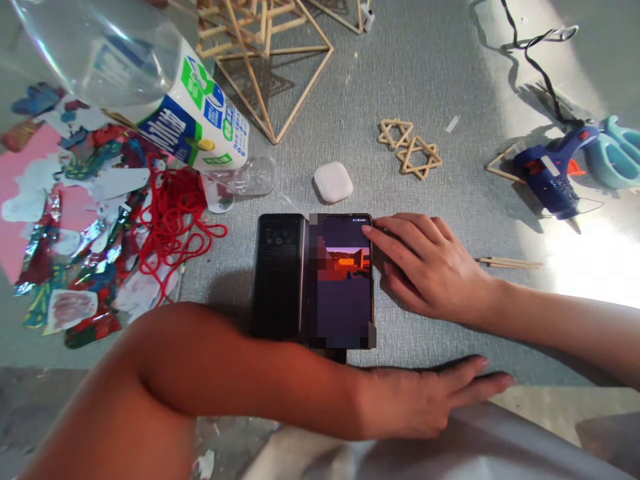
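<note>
A grey table (430, 73) bears everything. At its far edge stands a stick frame (265, 47); a tilted bottle (150, 80) looms at left above paper scraps (65, 220) and red yarn (170, 220). A glue gun (550, 170) lies at right. The left hand (425, 403) rests flat, fingers extended, holding nothing. The right hand (430, 267) lies open beside the phone (345, 280) at centre, fingertip touching its top corner. An earbud case (333, 181) and two stick stars (410, 148) sit beyond.

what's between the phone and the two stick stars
In the head view, only bare grey table lies between the phone and the stick stars; the white earbud case sits off left.
</note>
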`<state>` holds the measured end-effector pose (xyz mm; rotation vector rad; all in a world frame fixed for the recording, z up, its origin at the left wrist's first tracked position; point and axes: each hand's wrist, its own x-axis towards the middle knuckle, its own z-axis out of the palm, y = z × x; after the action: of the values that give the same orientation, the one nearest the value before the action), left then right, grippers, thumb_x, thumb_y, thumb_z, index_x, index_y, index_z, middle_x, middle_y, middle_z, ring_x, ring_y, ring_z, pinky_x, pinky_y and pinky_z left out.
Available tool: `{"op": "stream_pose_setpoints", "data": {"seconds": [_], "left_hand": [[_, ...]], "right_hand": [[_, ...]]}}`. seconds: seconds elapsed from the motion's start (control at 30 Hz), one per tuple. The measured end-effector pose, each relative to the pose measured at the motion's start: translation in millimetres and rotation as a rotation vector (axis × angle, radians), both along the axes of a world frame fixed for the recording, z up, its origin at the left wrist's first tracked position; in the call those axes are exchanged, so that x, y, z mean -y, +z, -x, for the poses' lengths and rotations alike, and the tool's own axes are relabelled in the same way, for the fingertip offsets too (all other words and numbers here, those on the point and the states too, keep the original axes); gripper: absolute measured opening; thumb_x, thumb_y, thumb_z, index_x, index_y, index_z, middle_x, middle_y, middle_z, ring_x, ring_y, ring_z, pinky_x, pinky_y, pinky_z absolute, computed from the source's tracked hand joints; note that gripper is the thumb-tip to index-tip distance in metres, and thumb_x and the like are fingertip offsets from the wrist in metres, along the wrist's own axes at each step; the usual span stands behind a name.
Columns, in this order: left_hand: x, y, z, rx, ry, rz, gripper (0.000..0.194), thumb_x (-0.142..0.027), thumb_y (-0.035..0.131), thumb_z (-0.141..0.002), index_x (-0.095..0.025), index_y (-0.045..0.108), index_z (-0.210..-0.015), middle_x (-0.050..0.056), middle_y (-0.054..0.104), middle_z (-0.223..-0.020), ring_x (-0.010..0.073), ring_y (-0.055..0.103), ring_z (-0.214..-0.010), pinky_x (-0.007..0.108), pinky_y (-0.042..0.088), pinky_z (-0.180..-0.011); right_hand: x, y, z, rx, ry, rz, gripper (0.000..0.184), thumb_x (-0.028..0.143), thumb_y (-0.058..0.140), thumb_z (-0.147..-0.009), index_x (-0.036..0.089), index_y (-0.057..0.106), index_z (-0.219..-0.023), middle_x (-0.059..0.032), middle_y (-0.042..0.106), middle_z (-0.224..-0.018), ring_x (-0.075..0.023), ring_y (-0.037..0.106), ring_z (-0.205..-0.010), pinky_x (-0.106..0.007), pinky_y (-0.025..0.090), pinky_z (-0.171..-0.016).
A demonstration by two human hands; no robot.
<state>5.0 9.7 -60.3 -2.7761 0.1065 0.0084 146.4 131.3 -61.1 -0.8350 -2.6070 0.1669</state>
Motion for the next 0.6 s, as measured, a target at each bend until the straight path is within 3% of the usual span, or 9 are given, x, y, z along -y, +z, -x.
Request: {"op": "stream_pose_setpoints", "data": {"seconds": [0.2,0.47,0.6], "left_hand": [[-2.3,1.5,1.3,0.013,0.018,0.041,0.064,-0.019,0.03,-0.093,-0.04,0.077,-0.131,-0.008,0.055,-0.172,0.0184,0.035,-0.17,0.051,0.028,-0.142],[-1.2,-3.9,3.6,0.124,0.064,0.111,0.043,-0.037,0.045,-0.096,-0.048,0.082,-0.116,-0.015,0.062,-0.165,0.016,0.04,-0.168,0.046,0.028,-0.14],[1.2,-3.0,2.4,0.074,0.047,0.072,0.051,-0.033,0.038,-0.097,-0.046,0.08,-0.123,-0.013,0.059,-0.168,0.0168,0.037,-0.169,0.05,0.027,-0.141]], "right_hand": [[-0.1,0.1,0.1,0.001,0.005,0.004,0.055,0.023,0.053,-0.105,0.007,0.053,-0.158,-0.0224,0.069,-0.147,-0.0374,0.064,-0.129,-0.055,0.059,-0.096],[-0.2,0.4,0.1,0.009,0.007,-0.021,0.054,0.024,0.054,-0.105,0.004,0.055,-0.156,-0.022,0.069,-0.146,-0.0376,0.065,-0.127,-0.053,0.059,-0.095],[-0.3,0.5,-0.1,0.016,0.007,-0.016,0.053,0.024,0.053,-0.106,0.005,0.055,-0.156,-0.0215,0.07,-0.146,-0.0368,0.065,-0.128,-0.052,0.059,-0.096]]}}
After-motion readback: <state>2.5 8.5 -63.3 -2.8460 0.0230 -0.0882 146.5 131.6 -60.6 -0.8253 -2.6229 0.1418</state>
